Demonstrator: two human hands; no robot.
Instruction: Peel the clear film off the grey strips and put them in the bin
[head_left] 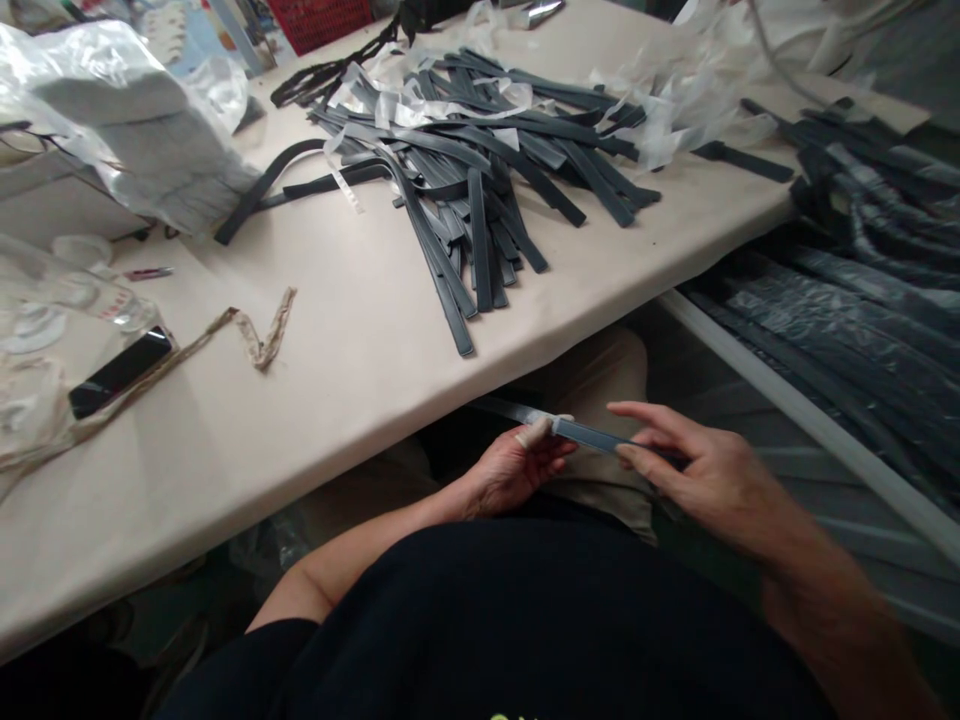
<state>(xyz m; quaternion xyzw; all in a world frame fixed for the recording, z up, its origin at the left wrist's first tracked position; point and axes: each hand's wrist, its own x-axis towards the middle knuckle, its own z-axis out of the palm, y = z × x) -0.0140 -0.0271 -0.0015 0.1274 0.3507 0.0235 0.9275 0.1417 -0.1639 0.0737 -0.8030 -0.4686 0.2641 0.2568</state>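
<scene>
A dark grey strip [592, 436] stretches between my two hands, over my lap and below the table's front edge. My left hand [517, 470] pinches it near a pale, shiny stretch, with a light wrap showing on one finger. At the strip's right part, my right hand [697, 470] holds it between thumb and fingers, the index finger partly raised. Beyond them, a heap of similar grey strips [480, 150] lies on the table [337, 330], mixed with whitish film pieces. The strip's far left end goes out of sight under the table edge.
On the left are a black phone [124, 370], a crumpled tan ribbon [262, 340] and a plastic-wrapped white stack [142, 130]. A red basket [319, 20] stands at the back. To the right, dark bundles in plastic [847, 330] lie beyond a pale rail [810, 420].
</scene>
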